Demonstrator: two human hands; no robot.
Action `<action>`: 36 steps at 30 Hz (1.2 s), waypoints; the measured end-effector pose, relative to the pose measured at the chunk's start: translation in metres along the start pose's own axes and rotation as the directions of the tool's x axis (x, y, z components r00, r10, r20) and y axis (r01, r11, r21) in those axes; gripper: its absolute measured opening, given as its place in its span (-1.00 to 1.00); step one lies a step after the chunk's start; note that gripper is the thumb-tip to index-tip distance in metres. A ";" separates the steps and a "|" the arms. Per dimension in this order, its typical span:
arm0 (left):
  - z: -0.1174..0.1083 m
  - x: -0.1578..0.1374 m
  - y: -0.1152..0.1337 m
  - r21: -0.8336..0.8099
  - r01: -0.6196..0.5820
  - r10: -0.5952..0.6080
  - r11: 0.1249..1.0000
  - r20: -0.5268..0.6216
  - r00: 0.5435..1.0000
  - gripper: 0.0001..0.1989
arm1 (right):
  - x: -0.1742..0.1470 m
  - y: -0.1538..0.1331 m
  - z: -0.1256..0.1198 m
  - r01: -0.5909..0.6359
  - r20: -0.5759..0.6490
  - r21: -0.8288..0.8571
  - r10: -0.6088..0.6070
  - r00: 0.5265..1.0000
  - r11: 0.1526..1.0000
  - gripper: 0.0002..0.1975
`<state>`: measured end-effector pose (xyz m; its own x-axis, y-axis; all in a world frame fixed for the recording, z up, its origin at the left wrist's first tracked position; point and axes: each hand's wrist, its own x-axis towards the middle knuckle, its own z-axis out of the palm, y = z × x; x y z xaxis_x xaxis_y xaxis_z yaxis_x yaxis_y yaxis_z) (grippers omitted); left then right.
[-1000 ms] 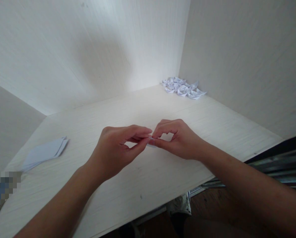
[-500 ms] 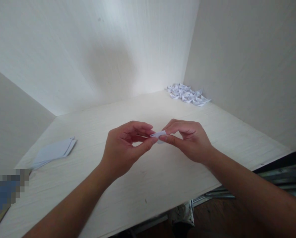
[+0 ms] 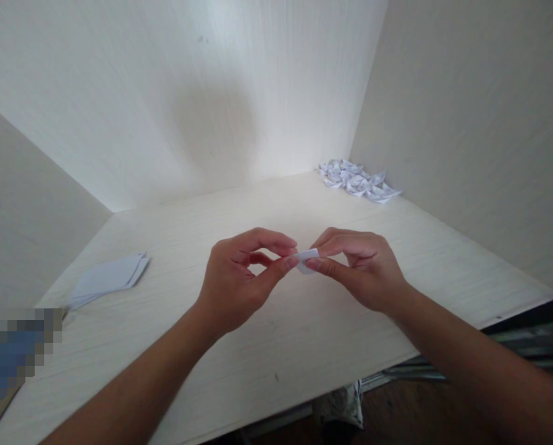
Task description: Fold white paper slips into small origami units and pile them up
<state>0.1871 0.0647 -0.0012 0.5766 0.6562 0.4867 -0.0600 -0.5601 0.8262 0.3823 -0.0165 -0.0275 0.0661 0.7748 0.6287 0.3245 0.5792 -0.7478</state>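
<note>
A small folded piece of white paper (image 3: 308,262) is held in the air over the middle of the table. My left hand (image 3: 246,275) pinches its left end between thumb and fingertips. On the other side, my right hand (image 3: 362,266) grips the right end, thumb on the near face and fingers behind. Part of the paper is covered by the fingertips, so its full shape is hidden.
Several folded paper boats (image 3: 359,180) lie bunched in the far right corner. At the left is a stack of flat white paper sheets (image 3: 109,275). White panels (image 3: 276,93) enclose the table (image 3: 239,383) at the back and sides. A blurred-out patch (image 3: 12,358) covers the lower left.
My left fingertips have closed onto the paper's left end, and more of its near face now shows. The whole view has shifted slightly, with the table scene moving right.
</note>
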 end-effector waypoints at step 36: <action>-0.001 0.002 0.009 0.248 0.007 -0.043 0.969 0.142 0.989 -0.85 | -0.003 -0.010 0.007 0.173 0.117 -0.324 -0.141 0.983 0.930 -0.91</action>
<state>0.1871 0.0616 0.0078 0.6882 0.6015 0.4056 0.1478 -0.6636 0.7333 0.3722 -0.0227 -0.0230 -0.0917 0.7094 0.6988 0.6187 0.5904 -0.5182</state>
